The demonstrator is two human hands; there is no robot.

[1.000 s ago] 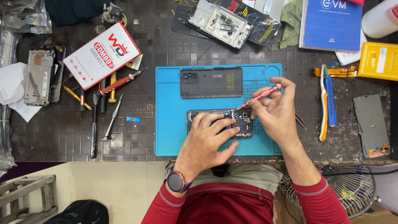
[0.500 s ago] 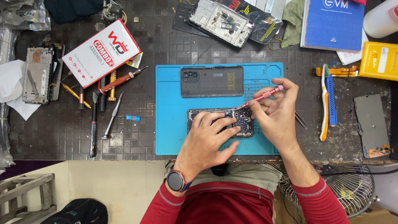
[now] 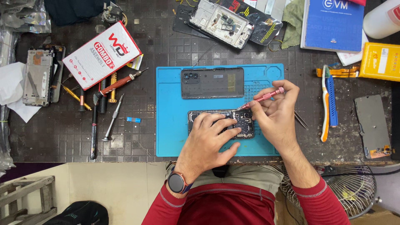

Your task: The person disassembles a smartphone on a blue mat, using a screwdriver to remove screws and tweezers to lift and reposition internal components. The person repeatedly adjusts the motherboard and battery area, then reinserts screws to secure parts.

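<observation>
Fingers of the right hand [image 3: 278,116] pinch a pink screwdriver [image 3: 261,98] over the open phone [image 3: 233,121] on the blue mat [image 3: 168,125], left hand [image 3: 211,139] pressing it flat, so a slip might scratch tiny parts.

A dark tiled table [image 3: 166,54] carries everything. Under both grips lies a blue work mat [image 3: 171,125], touching the table flat. Left of the left grip [image 3: 208,143], well apart, loose screwdrivers [image 3: 112,116] and a red-and-white box [image 3: 102,54] lie on the tiles, with a stripped phone frame [image 3: 37,77] farther out. Right of the right grip [image 3: 275,116], near it, lies a toothbrush [image 3: 325,104], then a grey metal plate [image 3: 372,123]. Beyond the grips, at the far edge, lie another opened phone [image 3: 221,23], a blue book [image 3: 332,25] and a yellow box [image 3: 380,61].
</observation>
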